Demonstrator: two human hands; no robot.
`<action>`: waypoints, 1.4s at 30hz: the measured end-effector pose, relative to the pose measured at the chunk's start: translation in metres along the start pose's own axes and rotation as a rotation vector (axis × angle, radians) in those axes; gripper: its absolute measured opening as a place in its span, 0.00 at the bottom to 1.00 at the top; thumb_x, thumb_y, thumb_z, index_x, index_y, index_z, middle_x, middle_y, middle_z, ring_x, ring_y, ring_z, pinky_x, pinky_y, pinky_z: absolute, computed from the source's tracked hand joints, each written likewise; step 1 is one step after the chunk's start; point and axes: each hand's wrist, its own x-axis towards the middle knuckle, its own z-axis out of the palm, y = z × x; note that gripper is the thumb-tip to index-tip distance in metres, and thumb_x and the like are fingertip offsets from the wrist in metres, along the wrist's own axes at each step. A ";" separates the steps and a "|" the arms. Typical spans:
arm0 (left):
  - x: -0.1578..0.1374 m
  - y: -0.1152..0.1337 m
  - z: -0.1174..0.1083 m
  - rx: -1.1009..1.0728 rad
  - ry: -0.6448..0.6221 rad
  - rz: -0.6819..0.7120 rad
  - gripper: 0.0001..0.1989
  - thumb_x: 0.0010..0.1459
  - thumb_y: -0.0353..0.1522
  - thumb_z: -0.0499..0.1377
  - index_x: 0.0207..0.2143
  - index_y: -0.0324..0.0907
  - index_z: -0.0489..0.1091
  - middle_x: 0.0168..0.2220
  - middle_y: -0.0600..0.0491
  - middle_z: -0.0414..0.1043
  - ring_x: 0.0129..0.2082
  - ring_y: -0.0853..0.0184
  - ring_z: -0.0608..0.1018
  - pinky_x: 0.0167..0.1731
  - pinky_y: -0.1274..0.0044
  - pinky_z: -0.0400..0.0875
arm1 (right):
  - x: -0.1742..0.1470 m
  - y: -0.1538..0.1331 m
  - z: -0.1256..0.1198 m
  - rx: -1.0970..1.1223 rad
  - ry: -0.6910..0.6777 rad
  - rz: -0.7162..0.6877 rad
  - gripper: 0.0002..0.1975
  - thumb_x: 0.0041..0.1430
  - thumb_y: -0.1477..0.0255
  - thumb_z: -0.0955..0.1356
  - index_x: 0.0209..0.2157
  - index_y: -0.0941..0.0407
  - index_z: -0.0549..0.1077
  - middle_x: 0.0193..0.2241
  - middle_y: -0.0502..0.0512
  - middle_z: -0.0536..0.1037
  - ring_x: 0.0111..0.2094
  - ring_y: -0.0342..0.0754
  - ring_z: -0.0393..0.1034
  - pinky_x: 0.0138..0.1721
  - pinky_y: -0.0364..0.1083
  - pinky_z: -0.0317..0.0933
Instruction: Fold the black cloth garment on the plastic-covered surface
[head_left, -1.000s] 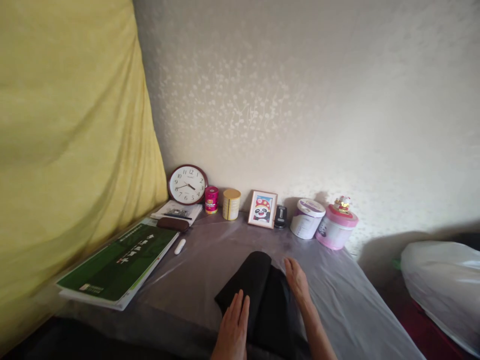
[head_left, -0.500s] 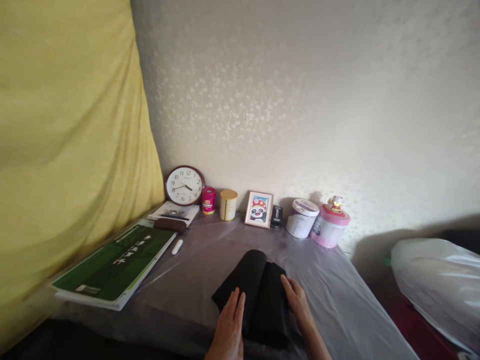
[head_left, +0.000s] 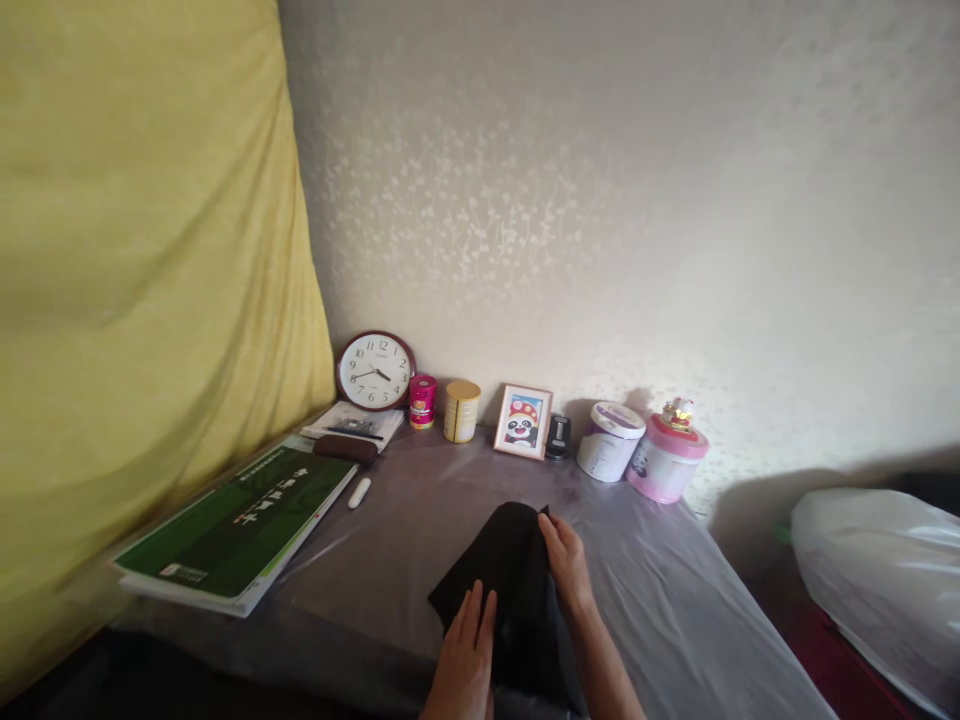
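A folded piece of black cloth lies near the front edge of the table. Flat on its left part rests my left hand, fingers stretched out. My right hand pinches the cloth's upper right edge between thumb and fingers, and a small corner pokes up above the grip. The right part of the cloth is raised and partly hidden behind my right wrist.
Left of the cloth are a green book, a brown case and a white stick-like object. Along the wall stand a clock, a pink can, a yellow-lidded can, a picture frame and two tubs.
My right hand has moved up and left, taking hold of the cloth's right edge and lifting it toward the middle. My left hand stays on the cloth.
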 end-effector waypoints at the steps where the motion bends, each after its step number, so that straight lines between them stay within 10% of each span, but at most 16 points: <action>1: 0.001 -0.002 0.001 0.011 0.007 0.010 0.41 0.40 0.19 0.51 0.61 0.31 0.48 0.63 0.35 0.43 0.62 0.51 0.52 0.57 0.62 0.57 | 0.003 0.001 0.007 0.015 -0.008 0.007 0.27 0.45 0.50 0.66 0.33 0.62 0.75 0.26 0.57 0.77 0.30 0.51 0.70 0.29 0.44 0.63; 18: -0.018 -0.023 -0.006 0.002 0.040 0.078 0.39 0.40 0.21 0.52 0.59 0.29 0.49 0.58 0.35 0.57 0.57 0.54 0.63 0.54 0.67 0.64 | 0.019 0.023 0.061 -0.198 -0.273 0.206 0.17 0.56 0.67 0.60 0.45 0.60 0.62 0.26 0.53 0.76 0.20 0.43 0.71 0.19 0.40 0.62; 23: -0.029 -0.025 -0.011 0.067 0.183 0.065 0.34 0.46 0.23 0.52 0.59 0.38 0.51 0.57 0.42 0.60 0.56 0.57 0.65 0.51 0.69 0.66 | 0.013 0.019 0.060 -0.317 -0.405 0.049 0.11 0.56 0.67 0.60 0.38 0.58 0.66 0.27 0.52 0.78 0.24 0.43 0.72 0.23 0.40 0.61; 29: -0.007 -0.004 -0.026 0.229 0.172 0.367 0.38 0.45 0.22 0.51 0.61 0.43 0.49 0.62 0.48 0.52 0.59 0.54 0.61 0.53 0.64 0.64 | -0.001 0.010 0.056 -0.471 -0.468 -0.175 0.11 0.59 0.69 0.59 0.36 0.53 0.72 0.28 0.48 0.79 0.30 0.43 0.73 0.34 0.41 0.62; 42: -0.007 -0.013 0.009 0.251 0.275 0.168 0.41 0.52 0.15 0.41 0.60 0.42 0.19 0.58 0.45 0.59 0.56 0.60 0.66 0.50 0.71 0.68 | -0.030 0.014 0.024 -0.484 -0.589 -0.659 0.14 0.63 0.69 0.59 0.40 0.53 0.75 0.38 0.53 0.78 0.47 0.47 0.66 0.51 0.48 0.57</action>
